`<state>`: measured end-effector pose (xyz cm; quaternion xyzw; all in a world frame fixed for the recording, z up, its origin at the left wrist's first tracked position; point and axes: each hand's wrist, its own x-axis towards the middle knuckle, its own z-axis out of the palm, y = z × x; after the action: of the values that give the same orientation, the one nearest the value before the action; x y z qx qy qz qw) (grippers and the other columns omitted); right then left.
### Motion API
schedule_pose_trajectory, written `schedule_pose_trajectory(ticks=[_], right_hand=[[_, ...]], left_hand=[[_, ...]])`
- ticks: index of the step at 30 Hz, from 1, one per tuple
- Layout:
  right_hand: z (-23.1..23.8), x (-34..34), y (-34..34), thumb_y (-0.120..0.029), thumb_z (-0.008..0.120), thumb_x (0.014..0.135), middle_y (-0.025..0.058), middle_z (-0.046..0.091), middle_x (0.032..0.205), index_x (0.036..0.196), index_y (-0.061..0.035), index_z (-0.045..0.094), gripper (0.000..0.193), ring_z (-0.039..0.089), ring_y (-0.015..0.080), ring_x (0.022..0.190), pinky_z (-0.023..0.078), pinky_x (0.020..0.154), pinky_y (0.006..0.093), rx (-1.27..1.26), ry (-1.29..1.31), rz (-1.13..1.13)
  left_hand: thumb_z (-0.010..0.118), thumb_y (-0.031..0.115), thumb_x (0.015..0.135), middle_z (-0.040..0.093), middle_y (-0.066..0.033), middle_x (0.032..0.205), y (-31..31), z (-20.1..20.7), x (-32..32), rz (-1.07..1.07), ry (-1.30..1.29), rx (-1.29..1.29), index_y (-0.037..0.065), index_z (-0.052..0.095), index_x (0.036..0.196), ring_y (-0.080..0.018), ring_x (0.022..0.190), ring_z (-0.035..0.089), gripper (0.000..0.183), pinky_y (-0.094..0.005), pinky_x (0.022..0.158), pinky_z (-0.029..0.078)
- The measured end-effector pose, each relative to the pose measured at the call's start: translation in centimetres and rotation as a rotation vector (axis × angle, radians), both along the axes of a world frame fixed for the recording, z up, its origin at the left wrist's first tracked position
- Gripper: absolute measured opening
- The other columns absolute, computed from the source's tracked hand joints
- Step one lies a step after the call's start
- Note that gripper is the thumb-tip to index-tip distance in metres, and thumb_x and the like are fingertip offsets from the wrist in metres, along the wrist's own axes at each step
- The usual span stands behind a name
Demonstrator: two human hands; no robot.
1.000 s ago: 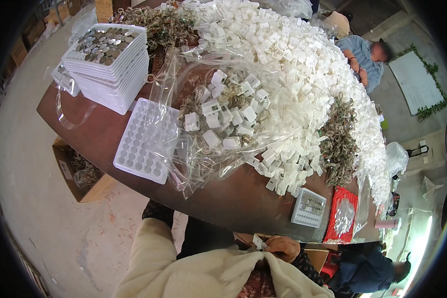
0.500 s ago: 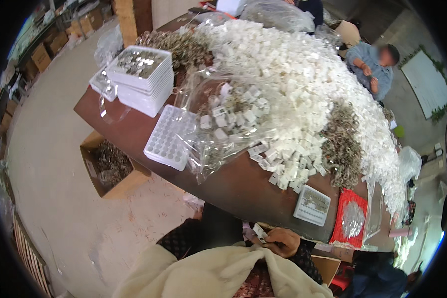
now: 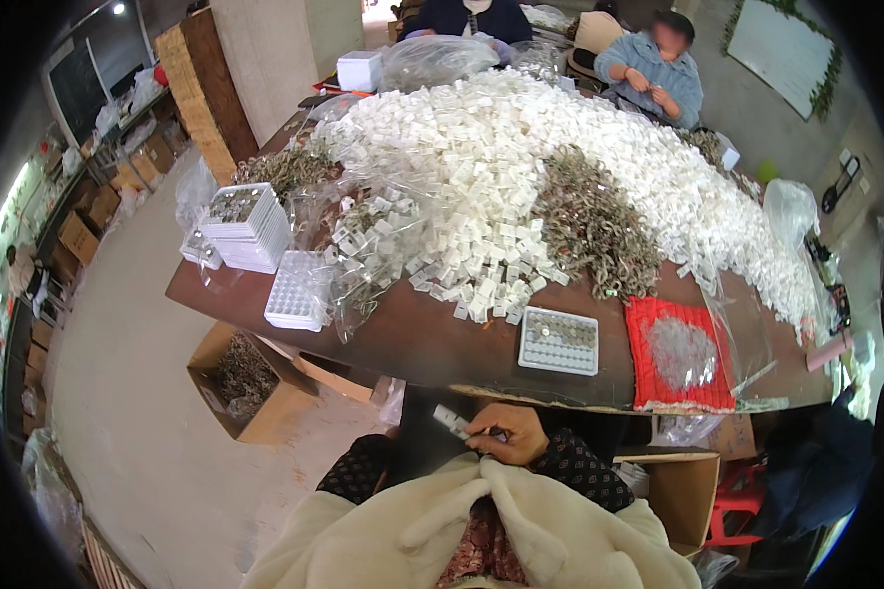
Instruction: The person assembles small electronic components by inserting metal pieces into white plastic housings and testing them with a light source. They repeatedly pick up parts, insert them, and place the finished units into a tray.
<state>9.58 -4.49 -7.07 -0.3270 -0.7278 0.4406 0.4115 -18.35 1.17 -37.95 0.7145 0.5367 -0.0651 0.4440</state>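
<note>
My right hand (image 3: 509, 434) is closed on a small white plastic piece (image 3: 451, 421), just in front of the table edge. The piece is flat and oblong, and its far end sticks out past my fingertips. Of my left arm only the dark patterned sleeve (image 3: 357, 467) shows; the hand is hidden. Nearest on the table stands a white tray (image 3: 558, 368) with rows of round hollows, some holding small metal discs. Beyond it spreads a large heap of similar white plastic pieces (image 3: 481, 226). A pile of thin metal parts (image 3: 599, 226) lies against the heap.
Right of the tray lies a red cloth (image 3: 646, 368) under clear plastic bits. Stacked white trays (image 3: 250, 240) and an upright tray (image 3: 298, 294) stand left. Cardboard boxes (image 3: 280, 417) sit on the floor. A person in grey-blue (image 3: 658, 74) works across the table; another person is behind the heap.
The view has swung to the right and up. My right hand still grips the white piece, which now points out to the left and shows more clearly.
</note>
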Motion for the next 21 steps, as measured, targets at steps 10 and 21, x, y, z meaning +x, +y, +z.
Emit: schedule_pose_trajectory(ticks=[10,21], right_hand=[[-7.7,5.4,-6.0,-0.003,0.071,0.085,0.0071,0.068,0.090,0.101,0.0003,0.067,0.016,0.065,0.0119,0.078,0.053,0.070,0.0260,-0.600,0.260,-0.262],[-14.6,9.5,-5.2,-0.006,0.069,0.088,0.0043,0.067,0.084,0.101,0.0002,0.066,0.015,0.062,0.0100,0.067,0.052,0.062,0.0245,-0.711,0.315,-0.441]], left_hand=[[0.062,0.008,0.082,0.064,-0.0195,0.110,-5.4,2.0,-2.3,0.066,0.094,0.001,0.000,0.056,0.118,-0.0383,0.103,0.059,0.038,-0.0449,0.089,0.047],[0.062,0.008,0.083,0.065,-0.0192,0.110,-7.7,2.7,-3.7,0.137,0.143,0.041,0.001,0.057,0.118,-0.0379,0.102,0.060,0.036,-0.0445,0.088,0.048]])
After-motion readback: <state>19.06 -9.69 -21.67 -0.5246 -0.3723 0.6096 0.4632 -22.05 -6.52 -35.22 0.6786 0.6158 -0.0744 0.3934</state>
